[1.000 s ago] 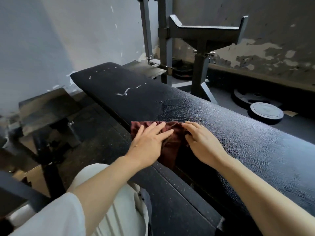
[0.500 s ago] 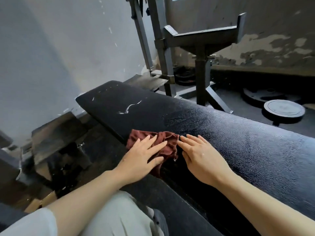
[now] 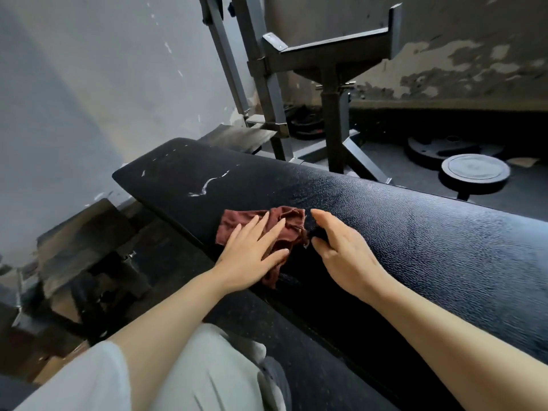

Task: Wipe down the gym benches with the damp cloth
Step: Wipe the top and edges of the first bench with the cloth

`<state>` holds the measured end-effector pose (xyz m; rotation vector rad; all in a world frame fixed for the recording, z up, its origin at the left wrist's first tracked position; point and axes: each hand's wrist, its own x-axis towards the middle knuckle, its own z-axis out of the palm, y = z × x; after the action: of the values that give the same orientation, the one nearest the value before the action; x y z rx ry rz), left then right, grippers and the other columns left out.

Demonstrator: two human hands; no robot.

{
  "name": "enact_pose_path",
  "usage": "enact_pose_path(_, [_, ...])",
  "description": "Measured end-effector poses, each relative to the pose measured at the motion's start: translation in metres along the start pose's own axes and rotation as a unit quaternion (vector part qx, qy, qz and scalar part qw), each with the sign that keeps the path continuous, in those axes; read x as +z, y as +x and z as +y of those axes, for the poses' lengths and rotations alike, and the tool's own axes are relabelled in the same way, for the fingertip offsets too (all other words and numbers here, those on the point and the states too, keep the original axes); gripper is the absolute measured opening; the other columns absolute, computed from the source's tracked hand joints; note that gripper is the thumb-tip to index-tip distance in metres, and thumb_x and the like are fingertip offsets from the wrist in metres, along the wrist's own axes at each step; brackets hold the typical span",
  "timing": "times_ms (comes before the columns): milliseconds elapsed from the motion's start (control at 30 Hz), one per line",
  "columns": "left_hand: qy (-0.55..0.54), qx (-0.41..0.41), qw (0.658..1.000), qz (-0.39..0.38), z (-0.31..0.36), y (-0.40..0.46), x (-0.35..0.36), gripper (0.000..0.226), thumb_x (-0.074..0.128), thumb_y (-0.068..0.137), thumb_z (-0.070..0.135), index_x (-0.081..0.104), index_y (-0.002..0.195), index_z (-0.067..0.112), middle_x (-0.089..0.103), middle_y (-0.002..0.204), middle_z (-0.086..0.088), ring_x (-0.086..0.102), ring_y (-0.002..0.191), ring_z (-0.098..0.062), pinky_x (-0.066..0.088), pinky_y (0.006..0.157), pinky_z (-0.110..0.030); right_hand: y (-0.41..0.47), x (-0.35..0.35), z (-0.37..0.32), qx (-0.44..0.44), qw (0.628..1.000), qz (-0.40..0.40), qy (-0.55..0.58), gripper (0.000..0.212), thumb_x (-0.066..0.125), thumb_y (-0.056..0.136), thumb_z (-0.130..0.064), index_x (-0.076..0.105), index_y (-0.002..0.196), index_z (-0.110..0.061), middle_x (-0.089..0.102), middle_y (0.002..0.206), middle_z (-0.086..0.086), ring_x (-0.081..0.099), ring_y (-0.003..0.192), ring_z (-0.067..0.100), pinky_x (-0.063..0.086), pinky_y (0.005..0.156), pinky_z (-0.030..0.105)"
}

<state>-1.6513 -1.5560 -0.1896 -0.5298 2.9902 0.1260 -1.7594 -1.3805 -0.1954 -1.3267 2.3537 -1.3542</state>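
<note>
1. Your left hand point(image 3: 252, 247) lies flat, fingers spread, pressing the crumpled maroon cloth point(image 3: 284, 223) onto the near edge of the bench pad point(image 3: 415, 226).
2. The cloth drapes over that edge, a corner hanging down.
3. Your right hand point(image 3: 341, 247) is just beside the cloth, fingers relaxed, gripping nothing.
4. The pad's long axis runs from far left to near right; bare pad stretches rightward.

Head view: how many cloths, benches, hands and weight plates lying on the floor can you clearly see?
Cloth: 1
Bench: 1
Hands: 2, left hand and right hand
Weight plates: 2 clear, near plate and far plate; darker ones behind the rack are too dim to count
Total: 6
</note>
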Motion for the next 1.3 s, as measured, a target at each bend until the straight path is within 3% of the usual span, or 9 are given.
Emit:
enact_pose_path(133, [0.024, 0.095, 0.995, 0.018, 0.03, -0.033, 0.009, 0.085, -0.011, 0.069, 0.086, -0.009, 0.144, 0.046, -0.008, 0.162, 0.008, -0.01, 0.148, -0.013, -0.009, 0.117, -0.034, -0.001, -0.013, -0.003, 0.057, 0.996, -0.005, 0.073, 0.046, 0.051, 0.093, -0.001, 0.048, 0.138, -0.009, 0.054, 0.138, 0.007, 0.048, 0.129, 0.019, 0.031, 0.11, 0.024])
enact_pose_path(333, [0.003, 0.04, 0.999, 0.005, 0.023, -0.037, 0.007, 0.088, -0.014, 0.059, 0.092, -0.01, 0.14, 0.058, -0.01, 0.162, 0.007, -0.013, 0.148, -0.021, -0.009, 0.117, -0.04, -0.028, -0.048, 0.008, 0.021, 0.987, -0.05, -0.148, 0.043, 0.049, 0.089, -0.004, 0.054, 0.131, -0.015, 0.058, 0.131, 0.004, 0.049, 0.123, 0.025, 0.038, 0.102, 0.034])
enact_pose_path(467, [0.035, -0.003, 0.999, -0.014, 0.055, -0.034, 0.008, 0.08, 0.001, 0.077, 0.085, -0.007, 0.148, 0.048, -0.014, 0.161, 0.0, -0.014, 0.148, -0.025, -0.008, 0.119, -0.044, -0.05, -0.071, 0.02, 0.008, 0.975, -0.033, -0.219, 0.032, 0.053, 0.086, -0.004, 0.071, 0.11, -0.017, 0.063, 0.126, -0.002, 0.053, 0.117, 0.024, 0.043, 0.098, 0.034])
enact_pose_path(700, [0.072, 0.137, 0.986, 0.056, 0.112, -0.063, 0.026, 0.076, -0.014, 0.078, 0.077, -0.013, 0.147, 0.044, -0.008, 0.162, 0.001, -0.007, 0.149, -0.022, -0.007, 0.12, -0.04, -0.057, -0.081, 0.024, 0.017, 0.978, 0.003, -0.209, 0.019, 0.053, 0.075, -0.001, 0.068, 0.077, -0.012, 0.068, 0.083, 0.004, 0.059, 0.087, 0.031, 0.047, 0.076, 0.036])
enact_pose_path(800, [0.063, 0.144, 0.984, 0.081, 0.087, -0.065, 0.023, 0.079, -0.013, 0.079, 0.079, 0.0, 0.149, 0.044, 0.008, 0.162, 0.002, 0.008, 0.149, -0.027, 0.001, 0.118, -0.042, -0.069, -0.095, 0.025, 0.022, 0.971, -0.003, -0.239, 0.023, 0.055, 0.08, -0.006, 0.074, 0.088, -0.018, 0.072, 0.092, 0.001, 0.059, 0.093, 0.027, 0.047, 0.081, 0.033])
enact_pose_path(867, [0.048, 0.069, 0.996, 0.043, 0.073, -0.059, 0.019, 0.088, -0.017, 0.07, 0.084, -0.004, 0.149, 0.047, 0.0, 0.163, 0.004, -0.001, 0.149, -0.025, -0.002, 0.118, -0.045, -0.079, -0.102, 0.026, 0.025, 0.969, -0.001, -0.246, 0.025, 0.057, 0.083, -0.007, 0.075, 0.095, -0.019, 0.073, 0.1, -0.003, 0.059, 0.099, 0.025, 0.048, 0.085, 0.033])
enact_pose_path(1000, [0.023, -0.028, 0.999, -0.007, 0.096, -0.046, 0.012, 0.079, 0.009, 0.081, 0.079, -0.004, 0.15, 0.044, -0.011, 0.162, 0.0, -0.012, 0.148, -0.026, -0.008, 0.117, -0.052, -0.085, -0.099, 0.022, 0.043, 0.968, 0.015, -0.245, 0.023, 0.058, 0.084, -0.01, 0.076, 0.099, -0.016, 0.073, 0.106, 0.0, 0.058, 0.105, 0.027, 0.049, 0.09, 0.038])
enact_pose_path(1200, [0.046, 0.11, 0.993, 0.026, 0.141, -0.059, 0.023, 0.084, -0.001, 0.076, 0.079, -0.005, 0.151, 0.042, -0.01, 0.162, 0.002, -0.013, 0.148, -0.018, -0.01, 0.118, -0.048, -0.084, -0.09, 0.02, 0.046, 0.962, 0.018, -0.268, 0.021, 0.055, 0.084, -0.011, 0.074, 0.092, -0.01, 0.073, 0.102, 0.002, 0.058, 0.103, 0.028, 0.05, 0.085, 0.04])
enact_pose_path(1300, [0.028, 0.108, 0.994, 0.021, 0.12, -0.055, 0.018, 0.079, 0.002, 0.075, 0.083, -0.003, 0.147, 0.051, -0.008, 0.162, 0.008, -0.012, 0.148, -0.02, -0.012, 0.116, -0.052, -0.087, -0.094, 0.021, 0.033, 0.962, -0.001, -0.271, 0.023, 0.056, 0.085, -0.012, 0.075, 0.097, -0.014, 0.071, 0.111, -0.003, 0.058, 0.11, 0.024, 0.049, 0.09, 0.037])
